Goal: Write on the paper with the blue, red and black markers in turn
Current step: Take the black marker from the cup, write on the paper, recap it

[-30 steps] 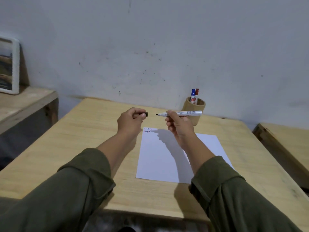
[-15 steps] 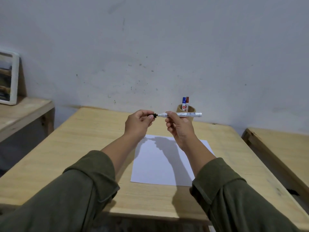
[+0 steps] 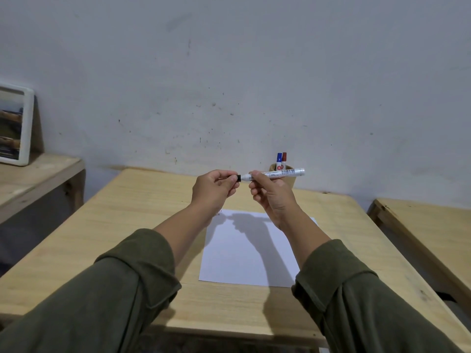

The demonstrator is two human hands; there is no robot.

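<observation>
I hold the black marker (image 3: 277, 174) level above the desk, its white barrel pinched in my right hand (image 3: 270, 197). My left hand (image 3: 215, 189) grips the black cap (image 3: 239, 177), which sits over the marker's tip. The white paper (image 3: 252, 253) lies flat on the wooden desk (image 3: 142, 217) below my hands, with small writing at its far left corner, partly hidden by my left wrist. The blue marker (image 3: 279, 161) and the red marker (image 3: 284, 160) stand upright in a tan cup (image 3: 293, 180) at the desk's far edge.
A grey wall rises right behind the desk. A lower wooden shelf (image 3: 38, 179) on the left carries a white-framed picture (image 3: 14, 126). Another wooden surface (image 3: 428, 225) stands close on the right, with a narrow gap between it and the desk.
My hands came together: the cap in my left hand, apart from the bare tip a second ago, is now over the tip. The view also tilted up.
</observation>
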